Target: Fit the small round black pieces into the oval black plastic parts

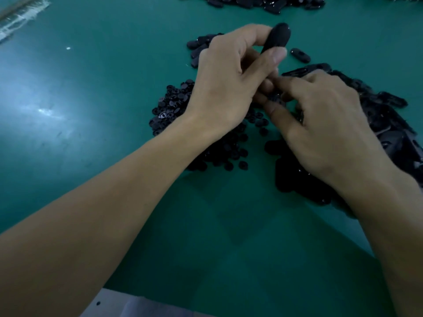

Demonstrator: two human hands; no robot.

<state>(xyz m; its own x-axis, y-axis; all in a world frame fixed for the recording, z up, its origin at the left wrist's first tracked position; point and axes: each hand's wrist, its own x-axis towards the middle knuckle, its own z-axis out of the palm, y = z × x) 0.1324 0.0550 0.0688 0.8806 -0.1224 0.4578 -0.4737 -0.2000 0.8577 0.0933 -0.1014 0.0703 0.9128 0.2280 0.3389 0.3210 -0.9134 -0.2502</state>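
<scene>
Over the green worktop point(91, 156) | left hand point(224, 78) grips oval part point(278, 37), lifted above piles | right hand point(320, 117) fingering round pieces point(174, 104), hold unclear | best: seat piece squarely, press evenly

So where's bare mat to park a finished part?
Bare: green mat left of the round pieces, and the near wedge between left forearm and right forearm. Crowded: oval parts heaped right, far heap along the back edge.

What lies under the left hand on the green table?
A heap of small round black pieces shows around the left hand, which grips an oval black plastic part. What lies directly beneath is covered.
</scene>
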